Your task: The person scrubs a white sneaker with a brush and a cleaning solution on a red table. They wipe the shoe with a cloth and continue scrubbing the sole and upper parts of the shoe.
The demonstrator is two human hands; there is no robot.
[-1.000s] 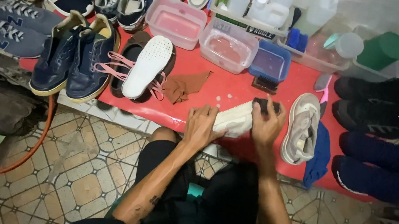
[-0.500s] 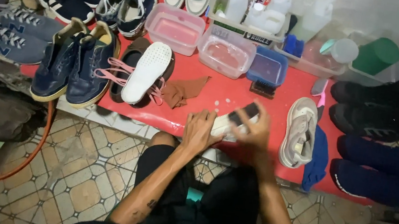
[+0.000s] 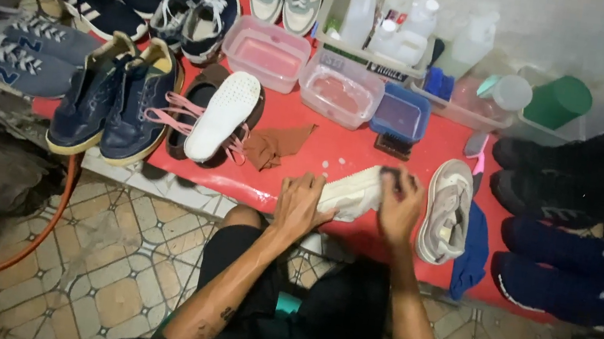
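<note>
Cream shoe (image 3: 350, 192) lies pinned by the left hand (image 3: 299, 207) at 9 o'clock; right hand (image 3: 400, 203) grips a dark brush (image 3: 391, 174) against it, steadied for scrubbing.

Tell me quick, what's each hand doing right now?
Left hand: pressed on the pale shoe, steadying it.
Right hand: closed around a dark brush, on the shoe.

Navy shoes (image 3: 113, 100), pink-laced shoe (image 3: 217, 112), clear tubs (image 3: 302, 69), bottles (image 3: 396, 24) on red table (image 3: 337, 144).

My red table (image 3: 337, 147) carries shoes, three tubs (image 3: 341, 88), a brown cloth (image 3: 278, 142), a white insole (image 3: 224, 107).
</note>
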